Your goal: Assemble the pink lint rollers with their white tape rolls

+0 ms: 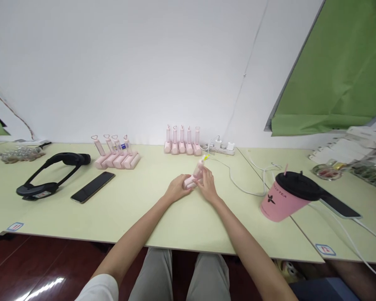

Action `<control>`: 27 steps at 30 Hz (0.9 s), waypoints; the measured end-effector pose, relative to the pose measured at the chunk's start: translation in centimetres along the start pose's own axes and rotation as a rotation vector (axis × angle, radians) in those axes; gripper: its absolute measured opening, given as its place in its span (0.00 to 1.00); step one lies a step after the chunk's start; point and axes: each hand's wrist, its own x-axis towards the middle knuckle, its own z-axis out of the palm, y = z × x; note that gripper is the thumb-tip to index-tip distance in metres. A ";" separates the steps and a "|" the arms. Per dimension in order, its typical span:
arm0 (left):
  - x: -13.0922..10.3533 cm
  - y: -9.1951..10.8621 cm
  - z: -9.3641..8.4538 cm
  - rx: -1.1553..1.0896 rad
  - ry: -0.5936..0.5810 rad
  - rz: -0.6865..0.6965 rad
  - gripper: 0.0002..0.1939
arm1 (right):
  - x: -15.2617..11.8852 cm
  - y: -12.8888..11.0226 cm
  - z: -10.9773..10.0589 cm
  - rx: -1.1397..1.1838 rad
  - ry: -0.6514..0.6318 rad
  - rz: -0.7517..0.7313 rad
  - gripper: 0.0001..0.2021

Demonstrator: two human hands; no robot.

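Fingers of both hands close round one small pink device [194, 175] near mid-table, slightly toward the far edge. L hand [176, 189] has its fingers curled on the device's lower, fatter end, which sits at or just above the table top; R hand [207, 185] pinches the upper part from the right side, fingertips narrow, thumb side toward the L hand. Both grips are tight, no gap seen between fingers and device. Device looks like: pale pink, a chunky base w/ a slimmer stem tilting up and to the right, a yellowish bit at the tip. Finer detail too small to tell.

Head view, rest of scene: pale yellow-green table [138, 217] against a white wall. Behind the hands, at the wall, a row of five similar pink devices [182, 142] standing upright, just beside a white power strip [221, 147] w/ plugs; a white cable [241, 184] runs from it across the table to the right of the R hand. Further left, a second group of four pink devices [116, 154], stems tilted, heart-shaped loops on top. Left again: black phone [92, 187] lying flat, and a black headset [52, 173]. Right side: pink cup w/ black lid [286, 195], leaning in this view, next to a dark tablet-like slab [340, 205]. Green curtain [341, 67] upper right.
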 end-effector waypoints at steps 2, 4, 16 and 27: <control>0.1 -0.5 -0.6 -0.063 0.050 -0.065 0.23 | -0.1 0.3 -0.2 -0.023 0.078 0.000 0.26; 0.4 -1.8 -1.7 -0.083 0.120 -0.151 0.22 | 0.0 1.0 -0.4 -0.043 0.120 0.016 0.24; -0.4 -14.7 -12.2 0.748 0.431 -0.456 0.22 | -0.4 2.2 -0.1 -0.370 -0.035 -0.094 0.23; 0.6 -17.9 -11.2 0.872 0.554 -0.371 0.28 | -0.3 2.2 -0.3 -0.426 -0.025 -0.045 0.22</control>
